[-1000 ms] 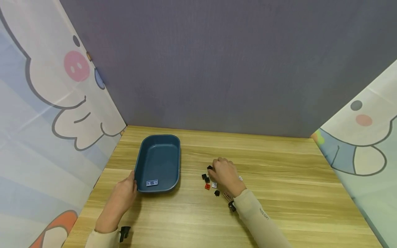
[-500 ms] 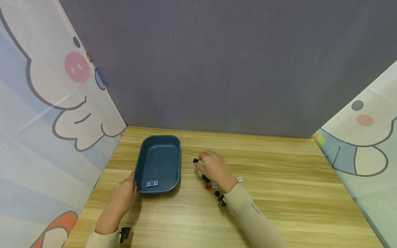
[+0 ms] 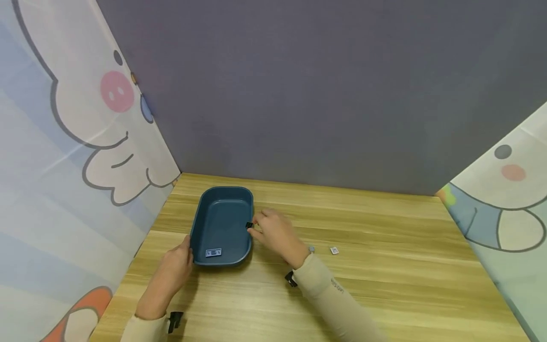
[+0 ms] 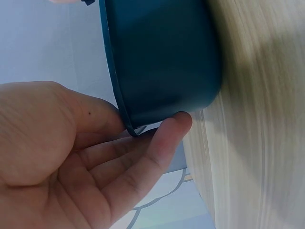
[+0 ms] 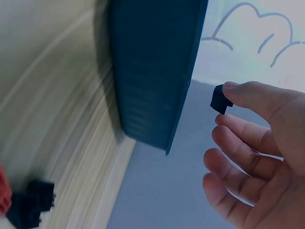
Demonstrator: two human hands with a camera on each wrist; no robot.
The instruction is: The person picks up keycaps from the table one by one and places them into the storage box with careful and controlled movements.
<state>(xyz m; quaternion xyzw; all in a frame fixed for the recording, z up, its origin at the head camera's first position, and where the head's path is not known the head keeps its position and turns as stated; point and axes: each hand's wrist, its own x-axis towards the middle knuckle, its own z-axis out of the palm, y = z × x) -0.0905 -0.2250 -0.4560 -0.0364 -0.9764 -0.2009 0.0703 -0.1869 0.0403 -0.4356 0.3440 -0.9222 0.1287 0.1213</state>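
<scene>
A deep blue tray [image 3: 226, 223] stands at the left of the table. My left hand [image 3: 171, 263] grips its near left rim, the thumb on one side and the fingers on the other. Between thumb and index finger, my right hand [image 3: 278, 235] pinches a small black block [image 5: 220, 100], held up at the tray's right rim. The other right fingers are loosely bent. Inside the tray, at its near end, lies a flat pale blue printed piece [image 3: 213, 252].
Right of my right wrist lie a white printed piece [image 3: 334, 250] and a partly covered grey piece [image 3: 311, 249]. The right wrist view shows black blocks [image 5: 33, 205] and a red piece [image 5: 4, 191] on the table. A grey panel [image 3: 299, 95] stands behind the table.
My right hand has picked up the black block and moved left with it, from the loose pieces to the tray's rim. The left hand stays on the tray.
</scene>
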